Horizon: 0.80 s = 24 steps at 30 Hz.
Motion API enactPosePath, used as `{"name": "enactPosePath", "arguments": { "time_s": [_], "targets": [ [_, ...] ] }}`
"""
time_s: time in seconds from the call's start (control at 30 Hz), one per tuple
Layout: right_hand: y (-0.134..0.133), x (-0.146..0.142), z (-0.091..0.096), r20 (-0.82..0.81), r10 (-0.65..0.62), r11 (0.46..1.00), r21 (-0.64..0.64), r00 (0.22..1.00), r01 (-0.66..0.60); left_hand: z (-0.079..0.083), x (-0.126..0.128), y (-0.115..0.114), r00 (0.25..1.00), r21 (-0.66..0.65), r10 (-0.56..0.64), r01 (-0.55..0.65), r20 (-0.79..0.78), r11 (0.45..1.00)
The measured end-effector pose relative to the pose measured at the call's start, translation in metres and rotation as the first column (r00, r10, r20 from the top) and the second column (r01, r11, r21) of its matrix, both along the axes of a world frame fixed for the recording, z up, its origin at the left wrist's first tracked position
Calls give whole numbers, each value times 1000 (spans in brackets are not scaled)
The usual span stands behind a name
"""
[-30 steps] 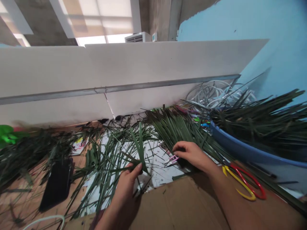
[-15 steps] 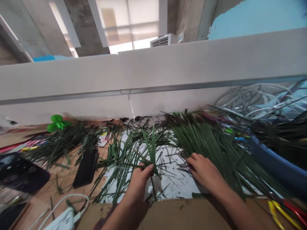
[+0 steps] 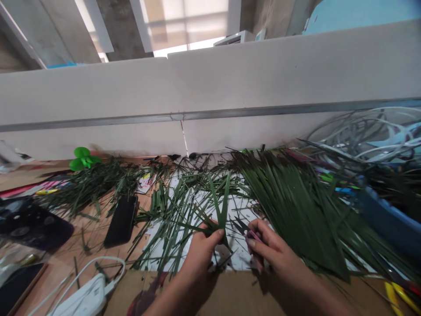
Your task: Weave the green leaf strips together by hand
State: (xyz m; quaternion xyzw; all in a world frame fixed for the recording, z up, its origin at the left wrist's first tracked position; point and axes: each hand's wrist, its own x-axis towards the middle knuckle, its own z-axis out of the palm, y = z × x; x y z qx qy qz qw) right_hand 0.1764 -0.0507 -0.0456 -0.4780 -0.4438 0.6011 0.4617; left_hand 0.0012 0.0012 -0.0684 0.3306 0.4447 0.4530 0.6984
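1. Small pink-handled metal scissors [image 3: 242,226] had risen, gripped in the right hand [image 3: 271,246], toward the forked green leaf [image 3: 224,213] (seemingly within cutting reach).
2. Left hand [image 3: 204,246] pinched that leaf above white paper [image 3: 238,205].

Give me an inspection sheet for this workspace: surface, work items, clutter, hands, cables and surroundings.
Surface: table, with paper under the hands and cardboard along the near edge.
Work items: leaf strips; scissors, open; leaf pile at right.
Clutter: leaf scraps widely strewn; phone lying flat among them.
Hands: left hand pinches the leaf strips; right hand holds the scissors close by.
Cables: white cable loops from a white box; whether the pale coil is cable, cannot tell.
Surroundings: white partition behind, blue tub at right.
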Motion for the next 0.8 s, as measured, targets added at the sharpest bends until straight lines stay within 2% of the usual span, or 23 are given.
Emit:
{"name": "enactPosePath", "arguments": {
  "time_s": [0.1,0.27,0.43,0.57,0.8],
  "targets": [
    [-2,-4,-2,-27,-33,999,8,999,33,4,1,-3,1000,23,7,-7,1,1000],
    [-3,-5,3,40,32,999,35,999,-33,6,1,-3,999,57,34,-33,-15,998],
    [-2,-12,-1,1,46,998,40,999,-46,9,0,-2,995,127,70,-60,-75,990],
    [-3,-17,-5,-23,41,999,19,999,-40,15,0,-4,990,145,72,-54,-121,988],
    [-6,-20,2,-35,41,998,-37,999,-43,16,-2,-4,964,209,101,-48,-247,977]
  ]
}}
